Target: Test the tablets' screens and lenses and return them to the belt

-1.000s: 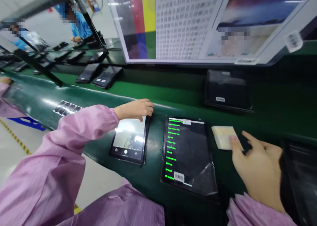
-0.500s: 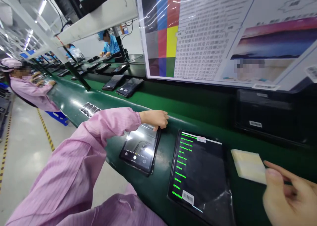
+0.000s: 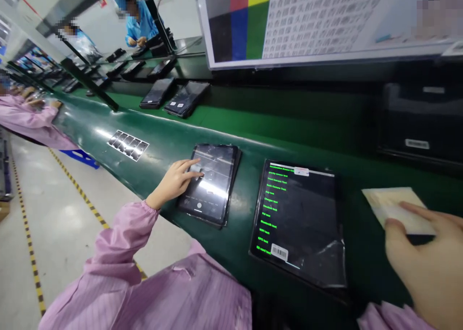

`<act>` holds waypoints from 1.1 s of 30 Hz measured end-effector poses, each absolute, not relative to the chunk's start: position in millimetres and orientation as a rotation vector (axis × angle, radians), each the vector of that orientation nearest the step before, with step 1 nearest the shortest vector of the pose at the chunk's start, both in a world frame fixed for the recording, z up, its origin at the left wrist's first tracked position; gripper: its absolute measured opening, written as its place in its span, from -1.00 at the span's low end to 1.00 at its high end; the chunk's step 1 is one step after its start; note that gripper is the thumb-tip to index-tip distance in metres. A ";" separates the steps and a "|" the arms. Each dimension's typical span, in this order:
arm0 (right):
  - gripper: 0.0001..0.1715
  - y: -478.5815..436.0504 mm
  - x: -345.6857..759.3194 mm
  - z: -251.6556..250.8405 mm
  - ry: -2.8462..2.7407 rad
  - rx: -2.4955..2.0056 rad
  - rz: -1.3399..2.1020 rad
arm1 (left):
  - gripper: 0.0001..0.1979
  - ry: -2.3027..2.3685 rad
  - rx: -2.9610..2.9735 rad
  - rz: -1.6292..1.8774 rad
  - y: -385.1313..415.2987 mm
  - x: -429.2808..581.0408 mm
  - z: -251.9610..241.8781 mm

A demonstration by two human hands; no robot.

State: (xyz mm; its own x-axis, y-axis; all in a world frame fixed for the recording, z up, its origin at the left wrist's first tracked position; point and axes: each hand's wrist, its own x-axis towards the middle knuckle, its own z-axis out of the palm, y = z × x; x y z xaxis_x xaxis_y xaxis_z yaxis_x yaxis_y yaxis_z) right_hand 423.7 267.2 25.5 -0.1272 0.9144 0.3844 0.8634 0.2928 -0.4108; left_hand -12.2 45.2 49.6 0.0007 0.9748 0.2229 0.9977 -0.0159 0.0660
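My left hand (image 3: pixel 179 179) reaches over a black tablet (image 3: pixel 211 209) with a camera-style screen. Its index and middle fingers are stretched out over the glass; whether they touch it I cannot tell. This tablet appears to lie on another flat device. To its right lies a second tablet (image 3: pixel 304 209), showing a list of tests in green letters and bearing barcode stickers. At the right, my right hand (image 3: pixel 427 253) grips a pale yellow square pad (image 3: pixel 383 199), with the thumb at its near edge and the fingers over its top.
A printed colour chart sheet (image 3: pixel 235 26) hangs above the green bench (image 3: pixel 162 142). Stacked tablets (image 3: pixel 188 98) lie behind, with another dark device (image 3: pixel 419 122) at the right. A card with dark rectangles (image 3: pixel 128 145) lies left. Co-workers in pink (image 3: pixel 32 117) and blue (image 3: pixel 139 26) sit farther off.
My left hand has moved from the left tablet's far edge to over its screen, fingers now extended. My right hand covers more of the pad. The view has tilted downward.
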 end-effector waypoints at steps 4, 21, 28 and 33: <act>-0.53 257.9 406.4 31.9 -1.849 -1.452 0.368 | -0.57 -2.193 -2.112 -0.401 49.2 -4.2 53.4; -0.41 257.8 381.9 6.9 -1.618 -1.450 1.127 | -0.61 -2.116 -2.289 -0.367 67.6 25.9 50.3; -0.33 253.5 382.6 7.4 -1.655 -1.419 1.138 | -0.63 -2.194 -2.277 -0.431 59.3 22.0 49.7; -0.48 225.7 366.5 34.4 -2.246 -1.124 0.532 | 0.01 -2.641 -2.003 -0.695 5.2 5.7 39.3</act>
